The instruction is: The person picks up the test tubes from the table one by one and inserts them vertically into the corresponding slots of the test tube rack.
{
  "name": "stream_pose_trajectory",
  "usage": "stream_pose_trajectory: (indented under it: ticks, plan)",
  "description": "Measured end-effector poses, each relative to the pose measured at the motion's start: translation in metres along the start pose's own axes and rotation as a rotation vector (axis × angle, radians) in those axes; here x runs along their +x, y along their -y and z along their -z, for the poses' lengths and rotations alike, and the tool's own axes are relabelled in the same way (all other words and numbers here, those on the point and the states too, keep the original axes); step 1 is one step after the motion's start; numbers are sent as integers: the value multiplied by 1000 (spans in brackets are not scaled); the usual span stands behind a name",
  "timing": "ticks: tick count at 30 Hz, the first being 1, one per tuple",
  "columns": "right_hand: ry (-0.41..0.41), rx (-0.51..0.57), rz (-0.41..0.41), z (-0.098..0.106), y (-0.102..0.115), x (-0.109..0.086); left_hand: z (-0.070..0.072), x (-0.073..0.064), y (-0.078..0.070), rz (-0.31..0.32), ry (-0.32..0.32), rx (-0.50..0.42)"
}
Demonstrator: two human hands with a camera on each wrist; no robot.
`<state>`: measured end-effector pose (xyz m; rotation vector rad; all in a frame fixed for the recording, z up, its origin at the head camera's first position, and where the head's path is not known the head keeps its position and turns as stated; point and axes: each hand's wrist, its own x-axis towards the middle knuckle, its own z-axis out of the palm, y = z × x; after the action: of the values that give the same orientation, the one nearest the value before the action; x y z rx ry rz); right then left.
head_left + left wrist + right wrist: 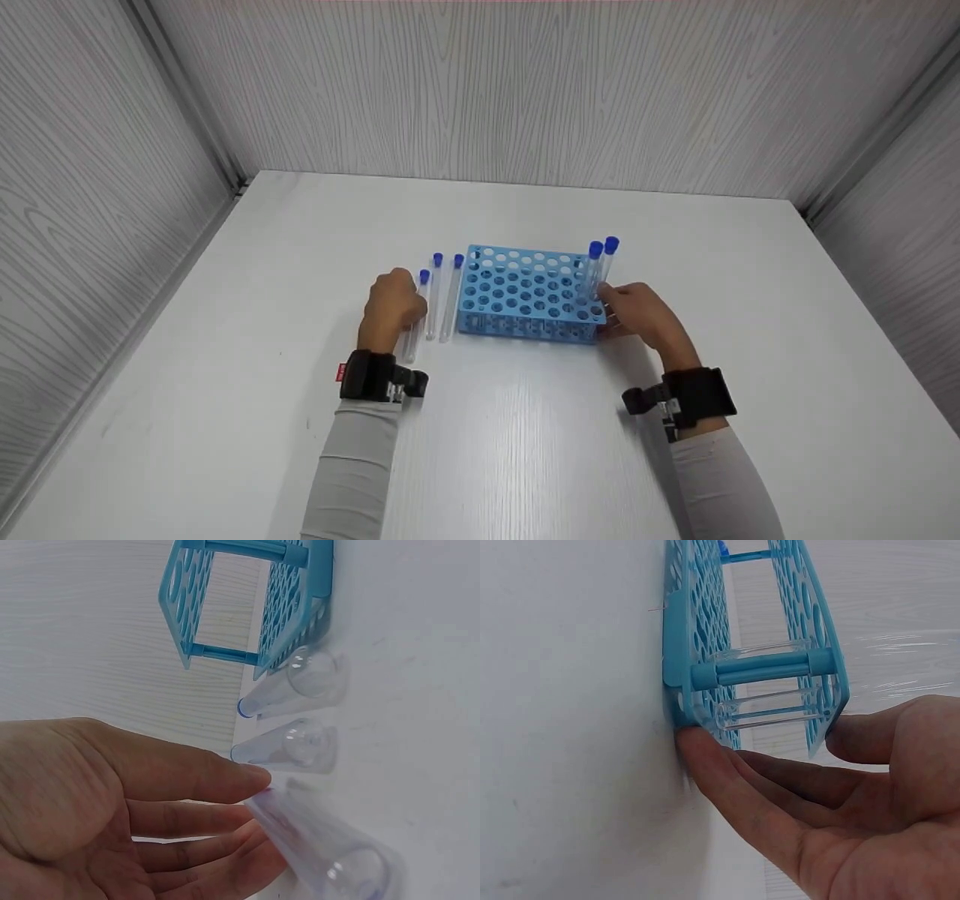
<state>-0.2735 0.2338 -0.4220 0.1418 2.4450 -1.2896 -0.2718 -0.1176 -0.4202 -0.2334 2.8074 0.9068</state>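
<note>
A blue test tube rack (pixel 532 318) stands on the table, and two clear tubes with blue caps (pixel 595 250) stand upright in its right end. My right hand (pixel 637 311) grips that end, thumb at the upper plate and fingers low down, as the right wrist view of the rack (pixel 765 667) shows. Left of the rack lie three capped test tubes. My left hand (pixel 394 304) pinches the leftmost test tube (pixel 315 840) between thumb and fingers. The middle tube (pixel 434 300) and the one nearest the rack (pixel 451 300) lie beside it, untouched.
The white table (pixel 510 450) runs out to grey wood-grain panels at the back (pixel 480 90) and on both sides. Each wrist wears a black strapped camera (pixel 367 375) that juts inward above the tabletop.
</note>
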Motion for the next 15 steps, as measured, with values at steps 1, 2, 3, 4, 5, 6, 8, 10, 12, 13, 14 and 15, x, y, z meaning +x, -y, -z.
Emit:
stream_pose_trajectory:
  ticks: [1,2,3,4,5,6,8,10,12,13,14,15]
  plan:
    - [0,-2,3,0,0,0,0,0,0,1,-2,-2]
    - [0,-2,6,0,0,0,0,-1,0,2,-4,-4]
    - [-1,-2,5,0,0,0,0,-1,0,3,-3,-7]
    - [-1,-2,4,0,0,0,0,-1,0,5,-3,-11]
    - [-1,-2,3,0,0,0,1,-1,-1,8,-2,-12]
    - [-1,-2,1,0,0,0,1,-1,-1,11,1,-13]
    - [-1,-4,-4,0,0,0,2,-1,-1,17,5,-18]
    - [-2,-8,-6,0,1,0,2,0,-1,24,3,-22]
    - [-4,-10,-10,-1,1,0,2,0,-2,29,-1,-22]
    - [-6,-10,-11,-1,1,0,2,0,-2,29,-3,-24]
    - [-6,-9,-11,-1,1,0,2,0,-2,30,-6,-25]
    - [-6,-8,-9,-1,1,0,3,0,-2,30,-6,-28]
